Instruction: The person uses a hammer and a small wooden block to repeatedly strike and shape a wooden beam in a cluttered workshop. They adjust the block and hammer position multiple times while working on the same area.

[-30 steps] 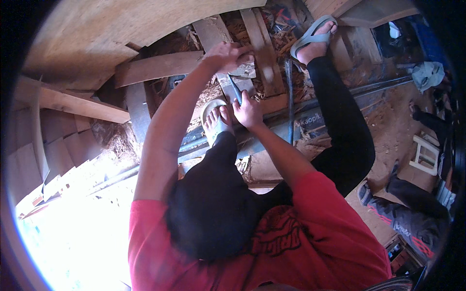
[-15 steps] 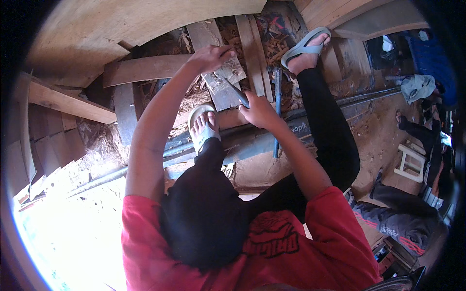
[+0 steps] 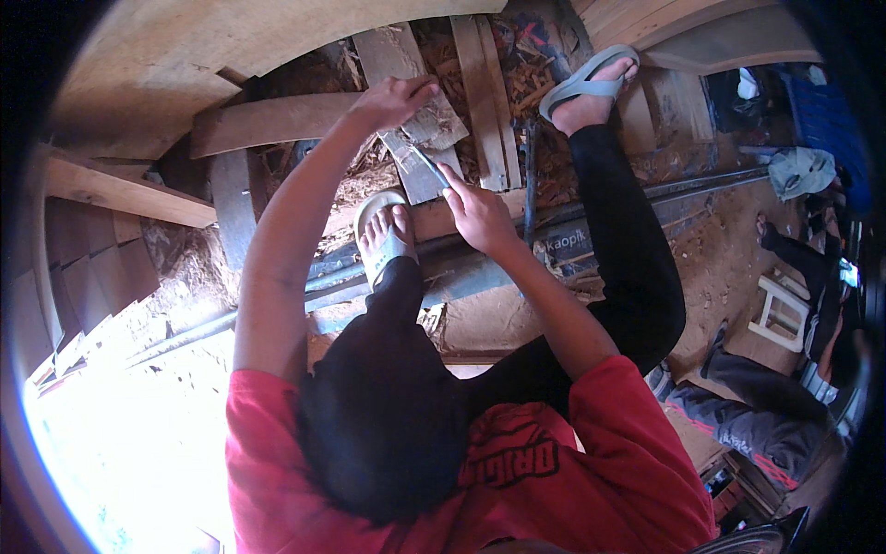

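Note:
My left hand (image 3: 395, 103) rests on a rough wooden board (image 3: 388, 55), its fingers bent over the board's upper face. In my right hand (image 3: 480, 219) is a slim hand tool (image 3: 430, 166) with a narrow pale blade; whether it is a knife or a chisel I cannot tell. The blade's tip points up and left, toward a lower board (image 3: 413, 175) beneath my left hand. My left sandalled foot (image 3: 383, 235) stands beside that lower board. My right foot (image 3: 591, 97) is farther off to the right.
Wood shavings (image 3: 526, 88) and a pair of upright slats (image 3: 484, 102) lie beyond my hands. A dark bar (image 3: 530, 185) stands right of the tool. Large curved planks (image 3: 231, 55) border the far left. Another person's leg (image 3: 748, 415) and a white stool frame (image 3: 780, 312) are at right.
My right hand has shifted slightly left and up with the tool, whose blade now lies at a different angle. The left hand has moved only a little on the board.

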A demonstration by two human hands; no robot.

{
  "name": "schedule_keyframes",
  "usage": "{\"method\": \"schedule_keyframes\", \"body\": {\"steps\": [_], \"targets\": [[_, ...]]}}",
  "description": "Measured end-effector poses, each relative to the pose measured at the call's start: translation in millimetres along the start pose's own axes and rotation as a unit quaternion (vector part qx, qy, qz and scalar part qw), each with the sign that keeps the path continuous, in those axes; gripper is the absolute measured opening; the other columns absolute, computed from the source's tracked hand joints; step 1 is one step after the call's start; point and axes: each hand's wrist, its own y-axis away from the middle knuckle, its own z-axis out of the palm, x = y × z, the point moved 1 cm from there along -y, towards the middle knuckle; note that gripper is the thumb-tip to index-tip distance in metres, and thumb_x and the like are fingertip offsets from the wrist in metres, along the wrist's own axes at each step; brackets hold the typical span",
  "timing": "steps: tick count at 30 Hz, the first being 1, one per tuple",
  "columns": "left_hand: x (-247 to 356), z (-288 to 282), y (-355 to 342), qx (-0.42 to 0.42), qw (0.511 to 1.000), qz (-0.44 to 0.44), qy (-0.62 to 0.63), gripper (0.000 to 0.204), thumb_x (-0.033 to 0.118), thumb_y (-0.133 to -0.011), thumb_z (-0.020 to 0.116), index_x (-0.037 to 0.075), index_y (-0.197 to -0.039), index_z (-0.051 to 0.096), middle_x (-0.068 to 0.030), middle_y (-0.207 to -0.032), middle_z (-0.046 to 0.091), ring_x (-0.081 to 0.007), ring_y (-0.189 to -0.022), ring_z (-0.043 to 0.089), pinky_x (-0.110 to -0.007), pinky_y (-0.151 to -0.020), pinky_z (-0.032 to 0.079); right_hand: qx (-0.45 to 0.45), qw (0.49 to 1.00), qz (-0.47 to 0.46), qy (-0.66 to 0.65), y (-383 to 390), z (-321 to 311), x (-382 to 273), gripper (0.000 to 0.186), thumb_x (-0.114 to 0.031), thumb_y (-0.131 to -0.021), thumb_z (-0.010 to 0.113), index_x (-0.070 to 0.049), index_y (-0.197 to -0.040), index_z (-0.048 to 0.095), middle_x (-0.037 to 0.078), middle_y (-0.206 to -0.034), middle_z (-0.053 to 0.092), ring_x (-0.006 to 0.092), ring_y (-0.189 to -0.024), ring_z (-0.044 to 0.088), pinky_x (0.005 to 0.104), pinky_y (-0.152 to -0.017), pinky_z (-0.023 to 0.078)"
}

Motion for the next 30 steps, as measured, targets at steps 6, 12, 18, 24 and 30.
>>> {"method": "schedule_keyframes", "body": {"steps": [6, 12, 18, 24, 30], "targets": [[-12, 9, -2, 0.019, 0.999, 0.033, -0.013, 0.068, 0.068, -0.113, 0.037, 0.018, -0.152, 0.063, -0.0279, -0.126, 0.075, -0.0494, -0.124, 0.068, -0.058, -0.112, 0.052, 0.009, 0.991, -0.002, 0.134, 0, -6, -3, 0.057, -0.034, -0.109, 0.063, -0.033, -0.165, 0.050, 0.022, -0.081, 0.073, 0.0436, -0.071, 0.075, 0.0580, -0.067, 0.060], [-10, 17, 16, 0.066, 0.997, -0.017, 0.038, 0.061, 0.062, -0.114, 0.041, 0.017, -0.147, 0.067, -0.0285, -0.127, 0.075, -0.0511, -0.124, 0.068, -0.059, -0.110, 0.052, -0.005, 0.968, -0.033, 0.250, -8, -26, -12, 0.060, -0.031, -0.104, 0.071, -0.039, -0.161, 0.056, 0.017, -0.088, 0.073, 0.0388, -0.073, 0.076, 0.0509, -0.066, 0.062], [-28, 22, 37, 0.191, 0.979, 0.021, -0.060, 0.055, 0.051, -0.114, 0.048, 0.009, -0.141, 0.070, -0.0256, -0.132, 0.069, -0.0467, -0.128, 0.061, -0.053, -0.112, 0.048, -0.055, 0.968, -0.058, 0.237, -26, -47, -14, 0.058, -0.027, -0.099, 0.074, -0.032, -0.156, 0.062, 0.017, -0.096, 0.074, 0.0385, -0.086, 0.077, 0.0518, -0.075, 0.062], [-6, 6, 115, 0.278, 0.956, -0.049, 0.077, 0.056, 0.035, -0.107, 0.070, 0.004, -0.152, 0.058, -0.0271, -0.139, 0.065, -0.0485, -0.132, 0.060, -0.055, -0.116, 0.046, -0.030, 0.980, -0.109, 0.161, -8, -60, -8, 0.051, -0.023, -0.098, 0.072, -0.019, -0.148, 0.069, 0.016, -0.101, 0.077, 0.0408, -0.087, 0.076, 0.0519, -0.076, 0.061], [44, 32, 156, 0.209, 0.974, -0.090, 0.016, 0.116, 0.048, -0.087, 0.088, 0.000, -0.170, 0.023, -0.0352, -0.163, 0.039, -0.0534, -0.151, 0.042, -0.056, -0.127, 0.038, -0.022, 0.994, -0.085, 0.068, -1, -60, -4, 0.051, -0.025, -0.096, 0.077, -0.014, -0.145, 0.069, 0.017, -0.104, 0.078, 0.0404, -0.093, 0.076, 0.0521, -0.083, 0.061]]}}
